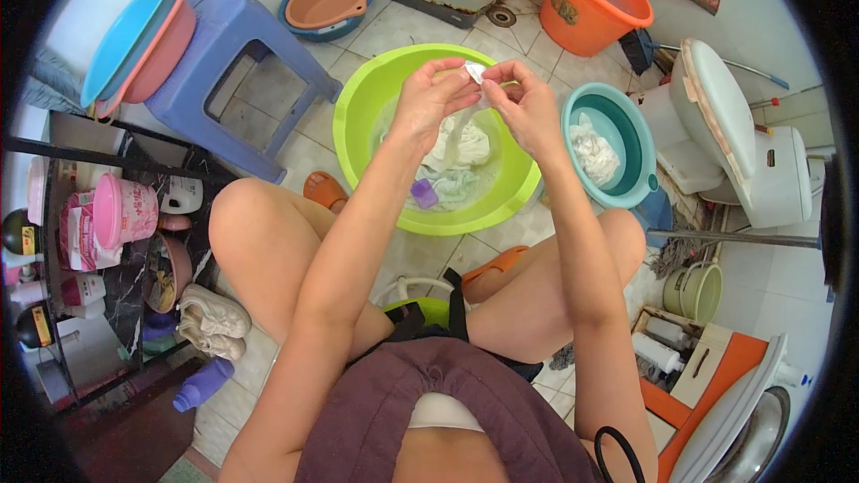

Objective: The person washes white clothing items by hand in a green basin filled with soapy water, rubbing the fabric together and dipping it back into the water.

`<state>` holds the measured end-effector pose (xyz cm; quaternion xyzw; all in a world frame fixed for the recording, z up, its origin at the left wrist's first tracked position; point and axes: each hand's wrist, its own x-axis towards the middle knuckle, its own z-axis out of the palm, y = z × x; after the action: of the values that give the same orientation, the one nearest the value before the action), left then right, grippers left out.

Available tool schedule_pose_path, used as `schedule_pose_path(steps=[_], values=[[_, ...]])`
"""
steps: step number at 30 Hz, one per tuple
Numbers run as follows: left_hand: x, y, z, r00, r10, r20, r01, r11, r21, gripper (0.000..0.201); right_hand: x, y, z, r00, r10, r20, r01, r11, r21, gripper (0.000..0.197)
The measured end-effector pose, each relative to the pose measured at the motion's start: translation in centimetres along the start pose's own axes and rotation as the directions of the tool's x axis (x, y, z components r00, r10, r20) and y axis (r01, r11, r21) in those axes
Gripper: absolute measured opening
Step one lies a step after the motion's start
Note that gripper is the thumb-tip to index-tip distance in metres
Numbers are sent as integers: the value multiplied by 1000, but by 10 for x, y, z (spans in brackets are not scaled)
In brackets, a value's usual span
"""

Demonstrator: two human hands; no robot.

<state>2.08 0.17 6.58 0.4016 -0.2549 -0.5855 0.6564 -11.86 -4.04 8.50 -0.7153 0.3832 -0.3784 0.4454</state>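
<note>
Grip is a pinch on both sides: left hand and right hand close thumb and fingers on a small white cloth, fingertips nearly meeting, palms off it. Step looks like working the cloth between the fingertips. To do it well, judging from here: keep the pinch firm but light, since wet fabric probably slips; let one hand anchor while the other works; shift along bit by bit so no patch gets skipped; stay over the tub so drips land inside; don't yank, thin fabric may stretch. Cloth lies right at the fingertips, between the two hands, its bright part poking out beyond them on the far side, raised over the far half of the tub as seen from above. Pale strip hangs under the hands toward the laundry in the water; can't tell if it's the same piece. Purple block sits nearer the person, on the laundry's left, well apart from the grip. Teal basin with a white bundle stands just right of the tub, out of the grip.
</note>
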Motion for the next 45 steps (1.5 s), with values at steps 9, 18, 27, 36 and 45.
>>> schedule_pose_path(steps=[9, 18, 27, 36, 45], values=[[-4, 0, 5, 994, 108, -32, -104, 990, 93, 29, -1, -5, 4, 999, -4, -42, 0, 996, -89, 23], [2, -4, 0, 970, 242, 17, -234, 917, 323, 19, 5, 16, -6, 998, 59, -36, -64, 985, -158, 17], [6, 11, -18, 997, -67, -30, 61, 985, -158, 19, 20, 20, -29, 944, 296, -145, -172, 817, 551, 13], [-3, 15, -8, 944, -275, 183, 236, 949, 208, 19, 21, 20, -28, 978, 144, -152, -77, 924, 376, 13], [-1, -77, 17, 984, -135, 114, 175, 832, -526, 18, -8, 26, 46, 837, -546, -43, 446, 724, -526, 22]])
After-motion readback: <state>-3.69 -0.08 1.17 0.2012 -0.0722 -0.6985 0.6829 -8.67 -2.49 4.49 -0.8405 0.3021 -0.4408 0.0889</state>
